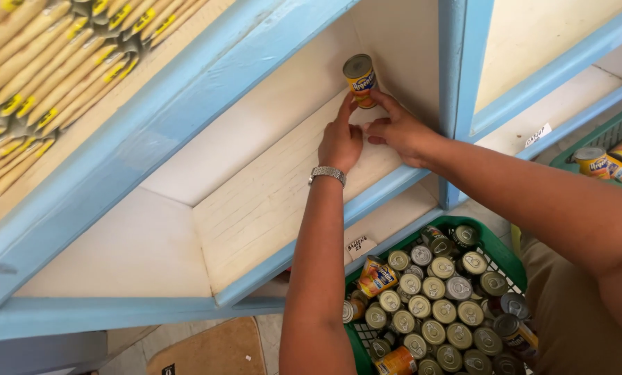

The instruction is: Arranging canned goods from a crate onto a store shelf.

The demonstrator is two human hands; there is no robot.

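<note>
A small round metal can with an orange-and-yellow label [360, 80] stands upright in the far right corner of the white wooden shelf [269, 187], its silver lid facing up. The left hand [340, 141] and right hand [396, 128] touch its base with loosely spread fingers. Below sits a green plastic basket [503, 251] of similar cans.

Green crate [507, 251] cut off below.

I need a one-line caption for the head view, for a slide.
Both hands set a yellow can in the shelf corner above a green basket of cans.
</note>
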